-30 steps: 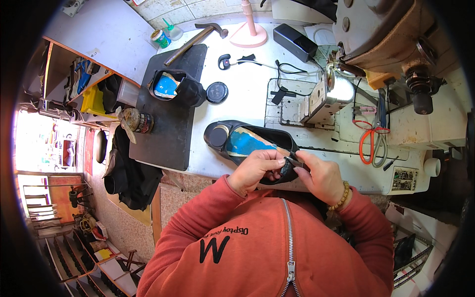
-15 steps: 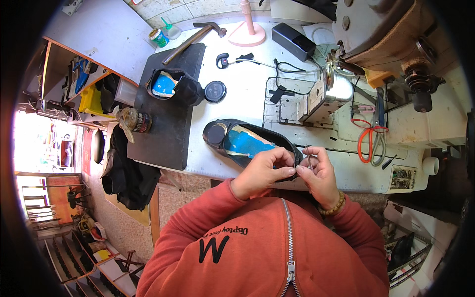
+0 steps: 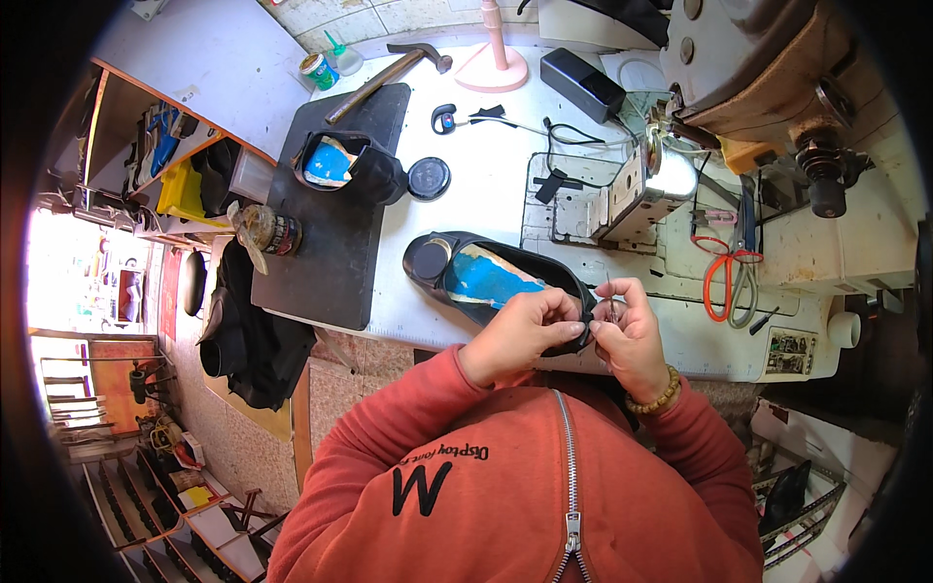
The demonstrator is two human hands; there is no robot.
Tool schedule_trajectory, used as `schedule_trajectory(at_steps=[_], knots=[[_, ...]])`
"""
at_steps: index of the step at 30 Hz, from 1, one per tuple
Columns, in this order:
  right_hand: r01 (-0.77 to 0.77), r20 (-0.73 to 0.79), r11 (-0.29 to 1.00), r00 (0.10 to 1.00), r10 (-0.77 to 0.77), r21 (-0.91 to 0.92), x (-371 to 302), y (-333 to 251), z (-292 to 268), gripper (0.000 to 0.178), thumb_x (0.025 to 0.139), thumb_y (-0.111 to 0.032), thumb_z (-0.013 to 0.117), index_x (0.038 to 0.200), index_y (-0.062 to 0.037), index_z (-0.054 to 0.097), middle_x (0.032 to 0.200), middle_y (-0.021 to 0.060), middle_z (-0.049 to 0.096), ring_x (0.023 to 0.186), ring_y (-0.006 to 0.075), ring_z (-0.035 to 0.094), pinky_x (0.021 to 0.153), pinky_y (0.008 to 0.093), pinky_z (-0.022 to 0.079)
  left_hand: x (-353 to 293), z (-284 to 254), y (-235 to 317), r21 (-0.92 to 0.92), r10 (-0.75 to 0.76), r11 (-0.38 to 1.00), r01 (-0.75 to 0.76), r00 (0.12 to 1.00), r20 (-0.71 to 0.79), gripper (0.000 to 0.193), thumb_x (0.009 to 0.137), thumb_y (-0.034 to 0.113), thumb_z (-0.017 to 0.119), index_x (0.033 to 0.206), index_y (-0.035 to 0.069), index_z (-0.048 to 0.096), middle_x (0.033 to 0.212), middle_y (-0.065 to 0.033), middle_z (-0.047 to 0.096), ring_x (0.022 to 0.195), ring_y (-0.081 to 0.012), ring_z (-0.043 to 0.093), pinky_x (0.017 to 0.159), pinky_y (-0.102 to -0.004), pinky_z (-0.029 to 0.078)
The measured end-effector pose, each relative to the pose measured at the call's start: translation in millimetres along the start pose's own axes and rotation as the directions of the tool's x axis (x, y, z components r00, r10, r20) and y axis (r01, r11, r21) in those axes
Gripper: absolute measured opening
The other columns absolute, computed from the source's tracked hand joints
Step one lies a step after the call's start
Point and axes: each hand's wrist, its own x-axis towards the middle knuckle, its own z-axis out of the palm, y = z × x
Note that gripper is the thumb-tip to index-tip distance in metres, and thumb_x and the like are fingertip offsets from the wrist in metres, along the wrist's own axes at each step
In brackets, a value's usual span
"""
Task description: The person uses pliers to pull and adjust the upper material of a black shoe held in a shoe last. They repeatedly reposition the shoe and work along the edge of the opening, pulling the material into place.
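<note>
A black shoe (image 3: 462, 301) with a worn blue and cream insole (image 3: 491, 279) lies on the white table in front of me. My left hand (image 3: 533, 330) is closed in a pinch on the rim at the shoe's right end. Close beside it, my right hand (image 3: 627, 335) holds a thin metal tool (image 3: 610, 303), its upper end pointing up between the fingers; I cannot tell its exact kind. The fingertips of both hands nearly meet at the rim and hide what lies between them.
A second black shoe (image 3: 374, 175), an open jar (image 3: 277, 233) and a hammer (image 3: 379, 83) are on a dark board (image 3: 321, 272). To the right stand a sewing machine (image 3: 758, 78) and scissors (image 3: 721, 282). A round black lid (image 3: 429, 179) lies behind the first shoe.
The right hand's fingers have shifted slightly, and the metal tool tilts a little differently. The left hand keeps its pinch on the shoe rim. The whole view has shifted a little.
</note>
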Motion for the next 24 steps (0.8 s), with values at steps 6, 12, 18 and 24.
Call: schedule_trajectory(at_steps=[6,12,18,24], knots=[[0.072,0.001,0.984,0.997,-0.073,-0.164,-0.3,1.1,-1.1,0.032,0.08,0.005,0.053,0.109,-0.0014,0.042,0.073,-0.0034,0.048,0.062,0.0012,0.042,0.054,0.0166,0.036,3.9,-5.4,12.6,0.072,-0.088,0.994,0.082,0.994,0.072,0.009,0.087,0.011,0.06,0.087,0.002,0.058,0.074,0.0021,0.055,0.065,-0.0051,0.051,0.058,-0.0203,0.043],[0.168,0.018,0.956,0.985,-0.169,-0.239,2.5,3.2,-0.5,0.029,0.08,0.003,0.053,0.108,-0.0012,0.042,0.072,-0.0035,0.048,0.062,0.0017,0.04,0.054,0.0177,0.036,7.6,-8.6,27.9,0.18,-0.154,0.975,0.133,0.982,0.105,0.009,0.088,0.012,0.058,0.085,0.003,0.06,0.071,0.0012,0.059,0.061,-0.0053,0.052,0.054,-0.0198,0.042],[0.098,0.045,0.953,0.995,-0.089,-0.287,2.4,-0.7,-2.7,0.034,0.08,0.008,0.05,0.111,-0.0029,0.04,0.077,-0.0008,0.048,0.067,0.0028,0.045,0.059,0.0169,0.038,9.3,-9.2,29.9,0.173,-0.144,0.977,0.123,0.983,0.113,0.011,0.086,0.01,0.058,0.08,0.001,0.06,0.066,-0.002,0.061,0.057,-0.0074,0.053,0.051,-0.0218,0.043],[0.132,0.066,0.935,0.991,-0.117,-0.329,1.8,-3.3,-1.9,0.033,0.08,0.007,0.051,0.11,-0.0023,0.04,0.075,-0.0011,0.048,0.065,0.0027,0.045,0.058,0.0171,0.038,10.7,-10.9,26.5,0.141,-0.171,0.978,0.152,0.976,0.135,0.01,0.085,0.01,0.057,0.079,0.003,0.06,0.065,-0.0001,0.059,0.055,-0.0045,0.049,0.049,-0.0187,0.038]])
